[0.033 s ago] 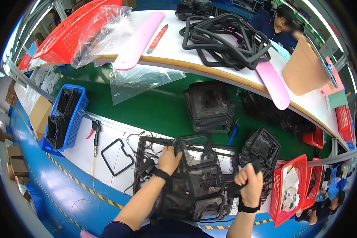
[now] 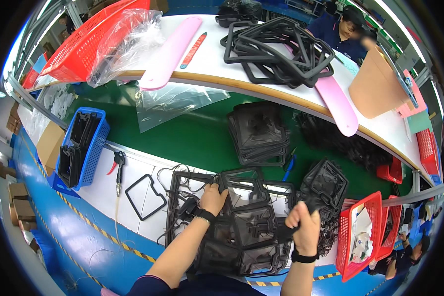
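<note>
A black rubber sheet of joined frame shapes (image 2: 252,225), with thin dark film in several openings, lies on the white bench before me. My left hand (image 2: 213,199) grips the sheet near its upper middle, fingers bent down onto a frame bar. Over the sheet's right side, my right hand (image 2: 305,231) is closed round a dark piece (image 2: 286,232) that juts out toward the left; its kind cannot be made out. A single loose black frame (image 2: 145,196) lies left of the sheet. Beyond my right hand is a pile of black frames (image 2: 324,183).
An air gun (image 2: 118,165) with a hose lies at the left by a blue basket (image 2: 94,148). Blue-handled pliers (image 2: 289,166) and stacked black sheets (image 2: 258,130) lie ahead. Red baskets (image 2: 358,237) stand at right. A raised shelf (image 2: 207,79) crosses the far side.
My right hand has shifted slightly left with the dark piece, its fingers turned a little. The left hand stays at the same spot on the sheet. The view has moved slightly.
</note>
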